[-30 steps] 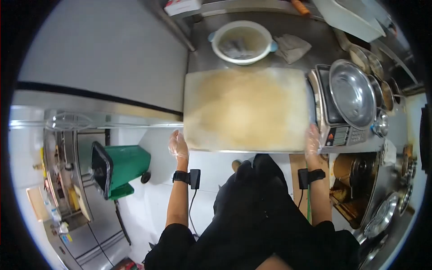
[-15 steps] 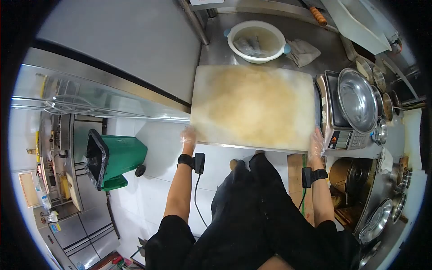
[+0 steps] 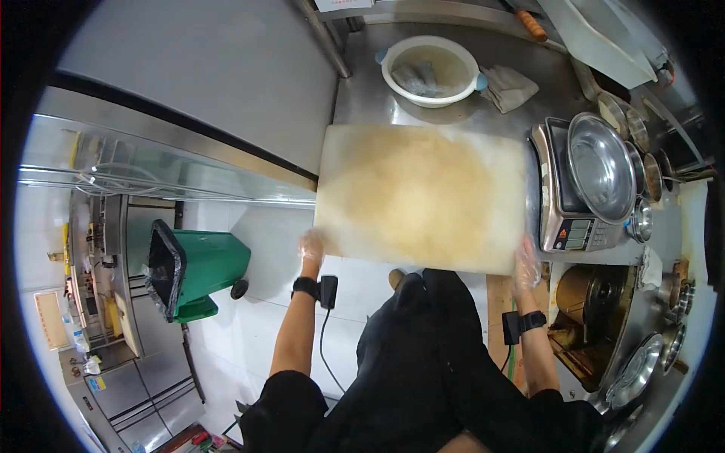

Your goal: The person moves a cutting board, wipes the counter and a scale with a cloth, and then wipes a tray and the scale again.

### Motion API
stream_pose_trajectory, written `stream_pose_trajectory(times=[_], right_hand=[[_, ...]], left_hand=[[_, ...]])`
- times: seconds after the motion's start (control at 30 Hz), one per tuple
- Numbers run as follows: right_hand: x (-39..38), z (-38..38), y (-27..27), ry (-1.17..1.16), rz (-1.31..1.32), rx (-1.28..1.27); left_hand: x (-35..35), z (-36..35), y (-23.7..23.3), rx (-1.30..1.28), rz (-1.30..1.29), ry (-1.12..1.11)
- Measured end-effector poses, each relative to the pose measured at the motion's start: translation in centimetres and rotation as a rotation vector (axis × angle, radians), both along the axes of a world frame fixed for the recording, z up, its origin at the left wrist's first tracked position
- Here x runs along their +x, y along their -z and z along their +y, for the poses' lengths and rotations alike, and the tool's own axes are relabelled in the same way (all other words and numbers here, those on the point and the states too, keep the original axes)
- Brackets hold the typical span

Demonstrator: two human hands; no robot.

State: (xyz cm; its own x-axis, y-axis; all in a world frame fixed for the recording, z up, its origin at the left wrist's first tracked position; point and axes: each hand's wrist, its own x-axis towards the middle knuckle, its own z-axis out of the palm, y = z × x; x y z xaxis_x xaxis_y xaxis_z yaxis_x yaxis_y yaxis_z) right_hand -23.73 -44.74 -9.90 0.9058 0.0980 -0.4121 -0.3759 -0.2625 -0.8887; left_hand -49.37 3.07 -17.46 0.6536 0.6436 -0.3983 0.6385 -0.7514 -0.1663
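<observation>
A large white cutting board (image 3: 423, 196) with a brownish stained middle lies over the steel counter, its near edge jutting out past the counter's front. My left hand (image 3: 311, 245), in a clear plastic glove, grips the board's near left corner. At the near right corner my right hand (image 3: 527, 260), gloved the same way, holds the board by its edge. Both hands' fingers are partly hidden by the board and the see-through gloves. Just right of the board stands a digital scale (image 3: 568, 226) with a steel bowl (image 3: 602, 167) on it.
Behind the board are a white basin (image 3: 400, 89) of cloudy water with something greyish inside and a crumpled cloth (image 3: 510, 88). A grey cabinet wall (image 3: 204, 83) borders the left. On the floor stands a green bin (image 3: 208, 268). Several metal bowls and pans line the right.
The cutting board has slid toward me, and both hands have come back with it. More of the counter shows behind it. The basin and cloth have stayed put.
</observation>
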Motion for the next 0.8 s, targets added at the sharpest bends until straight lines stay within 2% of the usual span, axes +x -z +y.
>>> stream_pose_trajectory(times=[0.03,0.07,0.1,0.13,0.2,0.23,0.3,0.33,0.4,0.43,0.5,0.53,0.6,0.63,0.67,0.7,0.73,0.8], right_hand=[[-0.4,-0.2,-0.6,-0.024,-0.035,-0.041],[-0.8,-0.7,-1.1,-0.048,-0.069,-0.084],[-1.3,-1.1,-1.3,-0.072,-0.105,-0.127],[-1.6,-2.1,-0.4,-0.074,-0.108,-0.127],[-1.9,-4.3,2.0,-0.041,0.063,-0.29],[-2.3,-4.7,2.5,-0.044,0.059,-0.291],[-2.8,-5.3,3.0,-0.047,0.263,-0.421],[-2.7,-4.1,1.3,-0.05,0.258,-0.422],[-2.9,-2.1,-1.8,0.101,0.441,-0.263],[-2.9,-3.5,0.2,0.1,0.437,-0.261],[-2.2,-7.5,5.8,-0.176,0.26,-0.202],[-2.5,-7.4,5.0,-0.178,0.256,-0.202],[-3.5,-6.8,2.6,-0.25,0.239,-0.353],[-4.1,-7.2,3.1,-0.244,0.236,-0.351],[-5.0,-8.1,3.8,-0.219,0.169,-0.361],[-5.6,-8.1,3.4,-0.193,0.101,-0.37],[-6.0,-8.2,2.9,-0.187,0.099,-0.37],[-6.8,-7.9,0.3,-0.176,-0.099,-0.337]], left_hand=[[-0.6,-0.8,-0.7,-0.028,0.031,-0.028],[-2.8,-1.0,0.7,0.002,-0.166,-0.01],[-3.8,-1.8,0.4,0.002,-0.169,-0.011],[-4.5,-2.4,-0.2,-0.051,-0.304,-0.048],[-5.9,-3.3,-0.3,-0.082,-0.523,-0.071],[-6.3,-3.3,0.1,-0.081,-0.526,-0.074],[-6.7,-3.5,0.8,-0.168,-0.395,-0.184],[-6.6,-3.6,1.1,-0.168,-0.399,-0.188],[-6.5,-3.8,1.6,-0.23,-0.4,-0.286],[-6.5,-3.7,1.5,-0.228,-0.404,-0.286],[-6.2,-3.6,1.0,-0.288,-0.302,-0.261],[-7.4,-3.2,3.3,-0.289,-0.306,-0.262],[-10.4,-1.8,9.5,0.071,-0.512,0.111],[-9.3,-2.1,7.1,0.071,-0.515,0.117],[-7.1,-3.1,2.0,-0.123,-0.374,-0.195],[-5.8,-3.8,-1.0,-0.314,-0.22,-0.503],[-6.2,-3.6,-0.4,-0.315,-0.222,-0.496],[-7.5,-3.6,0.8,-0.419,-0.577,-0.58]])
